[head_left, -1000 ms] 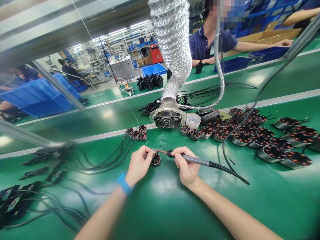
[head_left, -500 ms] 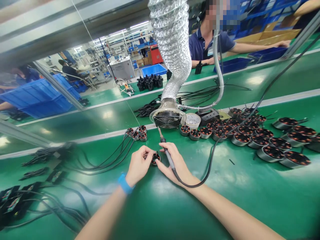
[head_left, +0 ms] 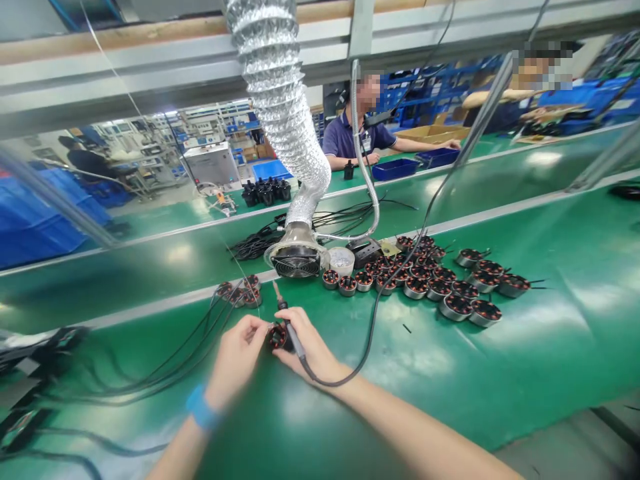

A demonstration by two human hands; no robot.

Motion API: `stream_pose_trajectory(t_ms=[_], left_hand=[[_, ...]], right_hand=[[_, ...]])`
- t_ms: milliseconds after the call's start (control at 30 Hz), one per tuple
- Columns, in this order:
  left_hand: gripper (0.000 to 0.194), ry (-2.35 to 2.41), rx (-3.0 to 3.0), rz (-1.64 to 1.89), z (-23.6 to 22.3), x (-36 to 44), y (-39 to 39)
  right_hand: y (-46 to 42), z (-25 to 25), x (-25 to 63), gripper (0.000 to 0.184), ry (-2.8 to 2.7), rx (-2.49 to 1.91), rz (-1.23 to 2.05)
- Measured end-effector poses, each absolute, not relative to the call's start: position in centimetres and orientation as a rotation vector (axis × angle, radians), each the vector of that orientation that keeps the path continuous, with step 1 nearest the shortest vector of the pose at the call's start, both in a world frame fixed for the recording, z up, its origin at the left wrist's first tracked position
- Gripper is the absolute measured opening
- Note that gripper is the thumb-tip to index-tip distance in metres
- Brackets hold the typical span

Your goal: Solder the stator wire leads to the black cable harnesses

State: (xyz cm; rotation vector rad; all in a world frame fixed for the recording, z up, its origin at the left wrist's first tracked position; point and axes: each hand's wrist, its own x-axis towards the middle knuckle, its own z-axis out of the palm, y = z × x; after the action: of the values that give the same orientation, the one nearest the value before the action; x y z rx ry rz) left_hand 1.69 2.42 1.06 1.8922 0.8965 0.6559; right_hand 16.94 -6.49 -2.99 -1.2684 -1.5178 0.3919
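Note:
My right hand [head_left: 310, 350] is closed round a soldering iron [head_left: 294, 337], its tip pointing up and away from me. The thumb and fingers of that hand also reach round a small round motor part [head_left: 277, 337] with copper windings. On its left side, my left hand [head_left: 237, 360], with a blue band at the wrist, pinches the end of a thin solder wire [head_left: 245, 273] that comes down from above. The fingertips are close against the motor part, and they hide the exact point of contact. The iron's tip is apart from the part.
A fume extractor [head_left: 297, 260] on a silver duct stands ahead, beside a white cup [head_left: 341, 260]. Several motor parts [head_left: 415, 287] sit to the right. Wired motor parts [head_left: 253, 295] and black cables [head_left: 165, 367] lie left. The iron's cord [head_left: 373, 320] loops rightward. A co-worker [head_left: 360, 133] sits opposite.
The view has turned right, so the bench and both hands appear farther left and slightly lower. The motor part looks more tilted between my hands. The iron stays in my right hand.

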Motion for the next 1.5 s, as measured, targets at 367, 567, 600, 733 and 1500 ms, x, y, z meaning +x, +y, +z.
stream_pose_trajectory(t_ms=[367, 567, 600, 733, 1500], left_hand=[[0.028, 0.849, 1.898, 0.267, 2.5, 1.0, 4.5], [0.036, 0.855, 1.933, 0.266, 2.2, 3.8, 5.5], [0.034, 0.843, 1.924, 0.274, 1.9, 4.1, 5.9], [0.021, 0.759, 1.744, 0.275, 1.5, 4.5, 7.4], [0.049, 0.705, 1.594, 0.009, 1.3, 2.1, 6.9]], right_hand=[[-6.3, -2.5, 19.0, 0.056, -1.739, -1.399, 0.293], [-6.2, -3.2, 19.1, 0.049, -1.720, -1.375, 0.267], [-6.1, -3.5, 19.2, 0.048, -1.716, -1.361, 0.269], [-5.3, -4.3, 19.4, 0.041, -1.730, -1.353, 0.263], [-5.8, -3.2, 18.7, 0.053, -1.698, -1.323, 0.341]])
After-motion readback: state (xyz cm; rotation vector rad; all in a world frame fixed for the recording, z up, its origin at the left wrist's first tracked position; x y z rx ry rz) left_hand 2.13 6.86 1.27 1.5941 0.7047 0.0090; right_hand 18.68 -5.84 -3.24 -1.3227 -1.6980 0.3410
